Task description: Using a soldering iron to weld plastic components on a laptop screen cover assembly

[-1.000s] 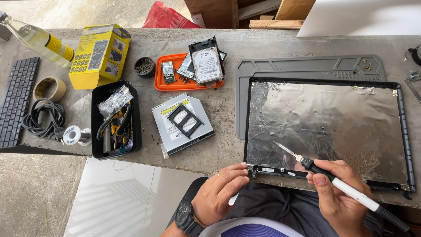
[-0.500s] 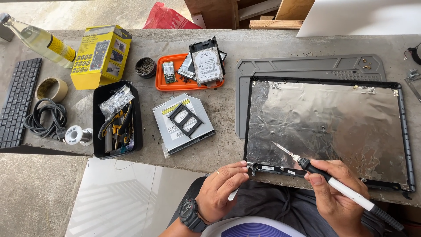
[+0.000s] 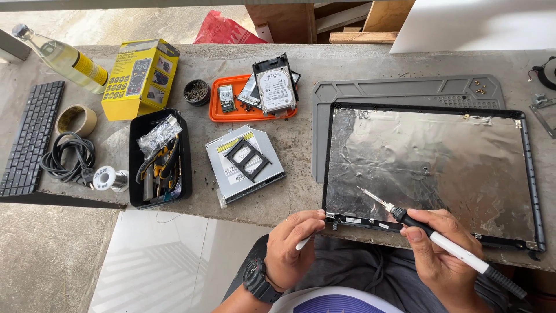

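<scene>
Left hand (image 3: pixel 292 246): bare, black round-faced wristwatch on the wrist | Right hand (image 3: pixel 443 255): bare, no rings or sleeve | Clothing: dark grey trousers; white top with purple striped print, near edge.

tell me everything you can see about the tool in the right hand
The soldering iron is a slim pen-shaped tool with a white barrel, a black grip collar near the front and a black rear end. Its thin metal tip points up and left, over the foil-lined laptop lid near the lower edge; whether it touches the foil cannot be told. It lies tilted low, almost flat. The right hand holds it like a pen, fingers on the black collar.
</scene>
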